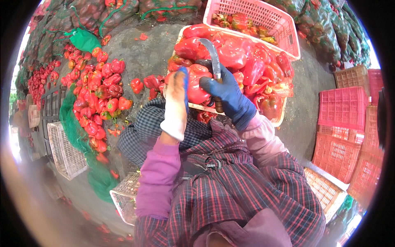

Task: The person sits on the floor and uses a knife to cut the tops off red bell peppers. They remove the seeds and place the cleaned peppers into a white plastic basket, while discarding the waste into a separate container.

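A red bell pepper is between my two gloved hands, over the near edge of a plastic crate heaped with red peppers. My left hand, in a white glove with a blue palm, lies flat along the pepper's left side. My right hand, in a blue glove, is closed around the wooden handle of a curved knife, its thumb against the pepper. The blade points up and away over the heap. Some of my right fingers are hidden behind the pepper.
Beyond the full crate stands a pink crate with pepper pieces. Loose peppers lie on the floor at left beside green netting. Filled mesh sacks stand at the back; stacked crates are at right.
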Demonstrator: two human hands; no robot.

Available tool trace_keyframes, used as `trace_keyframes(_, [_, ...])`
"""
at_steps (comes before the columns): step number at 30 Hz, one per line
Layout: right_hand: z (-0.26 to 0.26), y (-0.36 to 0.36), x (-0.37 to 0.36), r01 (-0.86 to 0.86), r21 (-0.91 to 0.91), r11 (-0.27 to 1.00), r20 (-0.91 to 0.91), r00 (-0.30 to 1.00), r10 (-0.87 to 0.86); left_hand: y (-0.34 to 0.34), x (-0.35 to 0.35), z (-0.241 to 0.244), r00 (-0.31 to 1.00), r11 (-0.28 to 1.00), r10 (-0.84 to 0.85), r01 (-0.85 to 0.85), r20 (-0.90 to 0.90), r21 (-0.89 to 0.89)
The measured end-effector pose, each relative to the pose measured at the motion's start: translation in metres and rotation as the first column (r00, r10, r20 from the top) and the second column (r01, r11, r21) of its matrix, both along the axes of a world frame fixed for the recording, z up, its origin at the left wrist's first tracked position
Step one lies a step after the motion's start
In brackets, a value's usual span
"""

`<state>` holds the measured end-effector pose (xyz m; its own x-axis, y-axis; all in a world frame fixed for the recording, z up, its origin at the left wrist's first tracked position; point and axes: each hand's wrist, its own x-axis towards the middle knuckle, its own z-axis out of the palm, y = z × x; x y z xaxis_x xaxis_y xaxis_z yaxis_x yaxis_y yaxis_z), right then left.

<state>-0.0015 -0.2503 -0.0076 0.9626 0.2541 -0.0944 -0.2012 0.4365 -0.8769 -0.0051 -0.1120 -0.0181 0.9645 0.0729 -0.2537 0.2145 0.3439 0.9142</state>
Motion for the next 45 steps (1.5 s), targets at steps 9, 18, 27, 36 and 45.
trace_keyframes(9, [-0.01,-0.011,-0.021,-0.039,-0.024,0.999,-0.104,0.994,0.037,-0.002,-0.026,-0.004,0.995,0.982,-0.095,0.091,0.021,0.167])
trace_keyframes(18, [-0.001,-0.016,-0.048,-0.043,-0.065,0.997,-0.268,0.963,0.024,0.006,-0.042,-0.036,0.917,0.954,-0.263,0.2,0.301,0.225])
trace_keyframes(27, [-0.008,-0.033,-0.072,-0.171,0.07,0.983,-0.276,0.943,0.184,0.011,-0.058,-0.025,0.924,0.772,-0.359,0.372,0.13,-0.515])
trace_keyframes(36, [-0.058,-0.075,-0.094,0.259,-0.245,0.934,0.276,0.942,-0.189,0.012,-0.058,-0.044,0.891,0.105,-0.282,0.397,0.355,-0.912])
trace_keyframes(45, [-0.129,-0.182,-0.125,0.64,-0.768,0.004,0.564,0.68,-0.469,0.01,-0.07,-0.048,0.953,0.367,-0.299,0.079,-0.038,-0.927])
